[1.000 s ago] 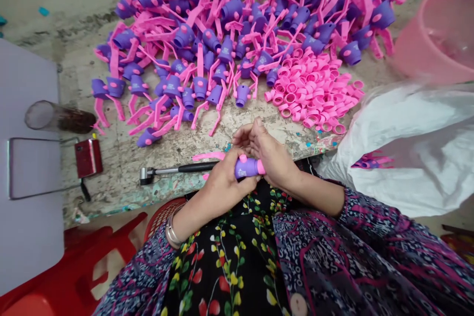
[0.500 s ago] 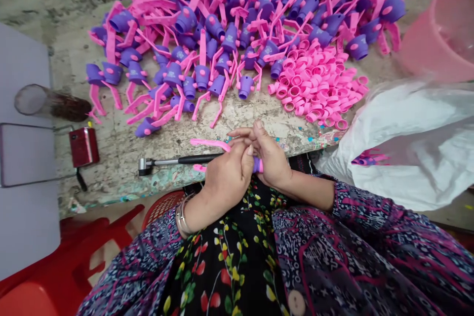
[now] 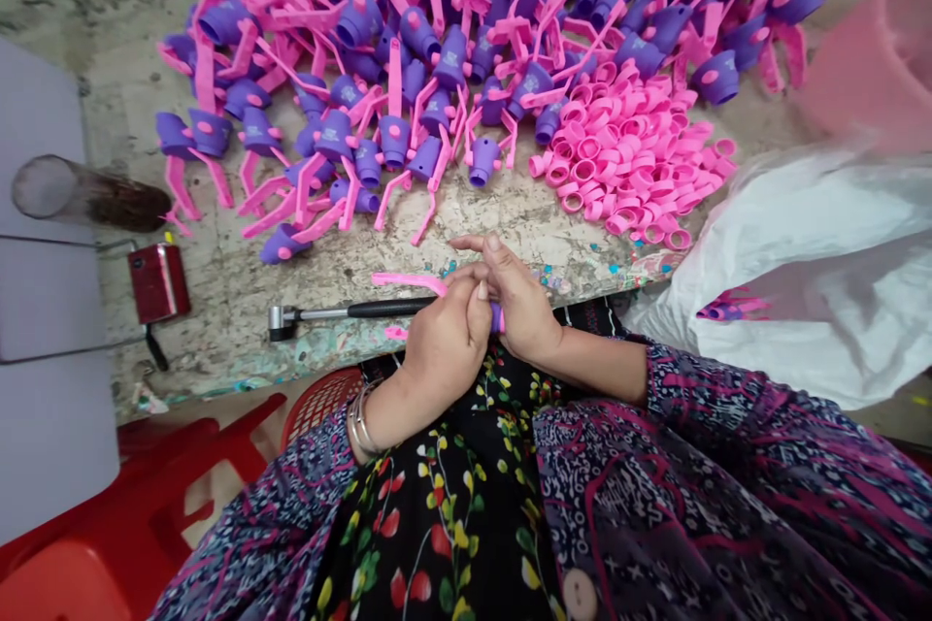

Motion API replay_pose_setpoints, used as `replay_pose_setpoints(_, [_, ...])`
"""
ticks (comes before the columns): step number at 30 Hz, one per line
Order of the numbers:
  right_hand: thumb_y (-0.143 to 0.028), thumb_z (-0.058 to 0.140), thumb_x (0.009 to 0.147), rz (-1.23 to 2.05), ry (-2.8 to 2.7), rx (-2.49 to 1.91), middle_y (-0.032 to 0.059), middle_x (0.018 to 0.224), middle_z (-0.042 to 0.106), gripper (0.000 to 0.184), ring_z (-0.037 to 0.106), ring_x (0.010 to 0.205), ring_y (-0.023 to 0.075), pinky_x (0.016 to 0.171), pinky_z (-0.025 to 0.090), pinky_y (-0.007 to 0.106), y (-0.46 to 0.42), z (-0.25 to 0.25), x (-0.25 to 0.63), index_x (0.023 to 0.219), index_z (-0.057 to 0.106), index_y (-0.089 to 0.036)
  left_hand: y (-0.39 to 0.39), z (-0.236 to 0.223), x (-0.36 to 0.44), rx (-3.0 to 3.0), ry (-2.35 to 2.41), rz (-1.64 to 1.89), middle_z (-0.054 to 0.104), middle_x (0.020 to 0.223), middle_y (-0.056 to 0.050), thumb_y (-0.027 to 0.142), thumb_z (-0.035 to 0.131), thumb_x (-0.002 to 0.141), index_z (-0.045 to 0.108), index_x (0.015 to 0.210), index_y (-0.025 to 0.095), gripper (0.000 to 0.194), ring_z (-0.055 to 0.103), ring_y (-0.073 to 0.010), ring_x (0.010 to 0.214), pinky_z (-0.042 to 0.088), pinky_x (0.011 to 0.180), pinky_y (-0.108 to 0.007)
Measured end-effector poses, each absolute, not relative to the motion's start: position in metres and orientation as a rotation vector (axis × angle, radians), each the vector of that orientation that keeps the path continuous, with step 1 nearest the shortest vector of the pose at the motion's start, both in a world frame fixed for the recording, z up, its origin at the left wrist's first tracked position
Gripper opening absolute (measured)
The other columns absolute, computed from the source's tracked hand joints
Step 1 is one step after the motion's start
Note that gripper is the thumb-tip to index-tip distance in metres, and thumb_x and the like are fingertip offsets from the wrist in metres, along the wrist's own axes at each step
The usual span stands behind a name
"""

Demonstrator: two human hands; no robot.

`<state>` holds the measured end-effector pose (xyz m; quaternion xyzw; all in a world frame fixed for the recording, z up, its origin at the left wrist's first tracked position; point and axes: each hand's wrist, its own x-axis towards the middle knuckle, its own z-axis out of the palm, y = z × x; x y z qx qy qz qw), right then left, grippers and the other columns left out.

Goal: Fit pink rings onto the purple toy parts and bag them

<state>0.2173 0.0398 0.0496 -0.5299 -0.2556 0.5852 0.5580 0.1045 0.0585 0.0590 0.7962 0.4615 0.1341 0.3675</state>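
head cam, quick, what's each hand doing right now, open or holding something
left hand: closed, holding the pink and purple plastic part
right hand: closed, holding the same part at its purple end

Your left hand [image 3: 444, 344] and right hand [image 3: 520, 296] are hovering over a narrow strip of stained worktop [image 3: 481, 233]. A black-handled metal tool [image 3: 349, 310] is blocking the left, a heap of purple-and-pink plastic parts [image 3: 408, 87] is walling off the front, pink plastic rings [image 3: 626, 155] are crowding ahead-right, and a white plastic bag [image 3: 801, 281] is pressing in from the right.
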Motion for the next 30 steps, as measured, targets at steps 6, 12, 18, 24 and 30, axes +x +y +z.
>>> replay_pose_setpoints(6, [-0.071,0.047,0.087,1.442,-0.567,-1.277,0.0018,0.077,0.064,0.055,0.062,0.077,0.0192,0.071,0.052,0.034,0.04,0.046,0.216,0.106,0.066,-0.024,0.057,0.053,0.102,2.0,1.13,0.374,0.066,0.119,-0.013,0.034,0.031,0.099,0.059,0.115,0.017,0.036,0.063,-0.0234,0.107,0.048,0.094,-0.037])
replay_pose_setpoints(12, [-0.073,0.04,0.089,1.807,-0.352,-1.111,0.0058,0.082,0.068,0.061,0.063,0.075,0.0192,0.066,0.052,0.033,0.048,0.054,0.22,0.099,0.069,-0.021,0.057,0.057,0.095,1.634,1.154,0.512,0.063,0.088,-0.005,0.037,0.033,0.098,0.056,0.088,0.019,0.031,0.06,-0.0176,0.082,0.049,0.078,-0.031])
replay_pose_setpoints(18, [-0.065,0.042,0.093,1.7,-0.279,-1.14,0.007,0.088,0.071,0.054,0.066,0.082,0.0185,0.081,0.051,0.035,0.043,0.049,0.236,0.097,0.069,-0.019,0.053,0.068,0.082,1.276,1.277,0.496,0.051,0.069,0.0,0.047,0.035,0.097,0.051,0.076,0.021,0.037,0.049,-0.0143,0.062,0.046,0.061,-0.028])
replay_pose_setpoints(24, [-0.06,0.049,0.092,1.722,-0.213,-1.185,0.0057,0.079,0.071,0.046,0.065,0.074,0.0173,0.074,0.05,0.032,0.03,0.049,0.231,0.091,0.068,-0.018,0.045,0.061,0.073,1.047,1.284,0.6,0.05,0.068,0.001,0.05,0.042,0.094,0.052,0.078,0.02,0.036,0.046,-0.0101,0.055,0.04,0.048,-0.021])
replay_pose_setpoints(30, [-0.051,0.049,0.094,1.726,-0.219,-1.198,0.005,0.076,0.071,0.039,0.064,0.071,0.016,0.072,0.049,0.029,0.026,0.05,0.222,0.089,0.069,-0.017,0.037,0.061,0.065,0.993,1.264,0.674,0.051,0.067,0.002,0.051,0.044,0.093,0.054,0.078,0.019,0.037,0.046,-0.0086,0.052,0.038,0.045,-0.018])
